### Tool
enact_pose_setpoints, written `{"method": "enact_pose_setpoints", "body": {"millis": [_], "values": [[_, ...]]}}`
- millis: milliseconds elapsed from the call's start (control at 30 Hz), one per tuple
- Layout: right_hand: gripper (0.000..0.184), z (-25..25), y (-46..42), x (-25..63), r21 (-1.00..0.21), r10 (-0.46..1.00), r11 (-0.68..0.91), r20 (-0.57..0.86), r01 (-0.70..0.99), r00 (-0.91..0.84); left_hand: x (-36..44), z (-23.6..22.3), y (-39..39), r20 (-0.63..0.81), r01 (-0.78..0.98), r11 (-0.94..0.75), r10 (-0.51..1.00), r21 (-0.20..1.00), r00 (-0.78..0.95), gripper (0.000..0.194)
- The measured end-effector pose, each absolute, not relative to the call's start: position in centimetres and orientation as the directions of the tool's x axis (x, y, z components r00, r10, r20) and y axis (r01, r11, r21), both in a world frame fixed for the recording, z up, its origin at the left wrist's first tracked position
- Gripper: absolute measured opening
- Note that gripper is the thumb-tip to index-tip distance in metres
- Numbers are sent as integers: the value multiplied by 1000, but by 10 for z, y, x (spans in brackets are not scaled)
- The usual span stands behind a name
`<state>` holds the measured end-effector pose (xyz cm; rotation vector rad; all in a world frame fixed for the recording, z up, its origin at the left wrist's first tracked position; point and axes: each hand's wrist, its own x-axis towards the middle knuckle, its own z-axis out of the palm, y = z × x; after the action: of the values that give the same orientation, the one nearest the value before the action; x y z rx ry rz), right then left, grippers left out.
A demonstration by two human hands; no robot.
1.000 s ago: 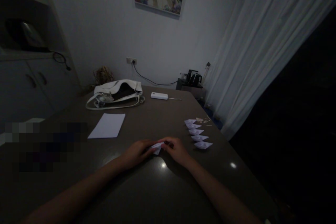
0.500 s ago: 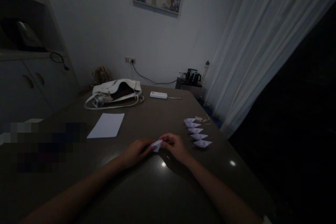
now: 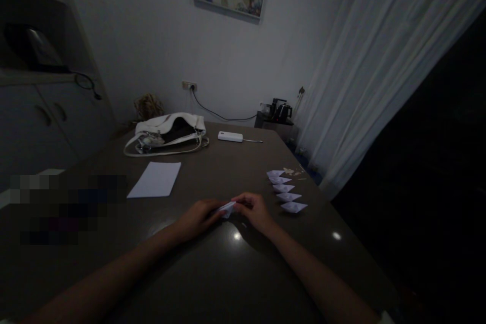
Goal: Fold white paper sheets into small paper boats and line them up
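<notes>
A small folded piece of white paper (image 3: 228, 209) is held between my two hands, low over the middle of the dark table. My left hand (image 3: 199, 218) grips its left side, thumb in front and fingers behind. My right hand (image 3: 253, 209) pinches the right corner between thumb and fingertips. Part of the paper is hidden by the fingers. Several folded paper boats (image 3: 294, 207) stand in a row to the right of my right hand. Left of my hands, and farther off, lies a stack of white paper (image 3: 155, 180).
A white handbag (image 3: 167, 124) lies at the table's far left, its strap toward me. Near the far edge is a white power bank (image 3: 230, 136) with a short cable. Pale scraps (image 3: 293, 171) lie by the right edge. A white curtain (image 3: 353, 71) hangs beyond that side.
The right hand's thumb and fingers have closed more tightly on the paper's right corner. Both hands stay in nearly the same place; the whole view has shifted slightly.
</notes>
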<state>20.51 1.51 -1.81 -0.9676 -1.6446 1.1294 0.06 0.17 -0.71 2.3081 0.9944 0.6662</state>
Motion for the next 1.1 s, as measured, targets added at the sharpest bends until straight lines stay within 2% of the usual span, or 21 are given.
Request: {"method": "enact_pose_setpoints", "body": {"millis": [300,800,1100], "values": [[19,-17,15,206,-928,922,320,259,190,-286,1,-4,0,225,512,-591,763,623,606,39],[17,-17,16,206,-918,914,349,289,188,-284,0,-5,1,230,503,-598,756,624,612,40],[22,-16,14,206,-931,921,325,272,165,-279,1,-8,2,240,495,-595,759,633,605,40]]}}
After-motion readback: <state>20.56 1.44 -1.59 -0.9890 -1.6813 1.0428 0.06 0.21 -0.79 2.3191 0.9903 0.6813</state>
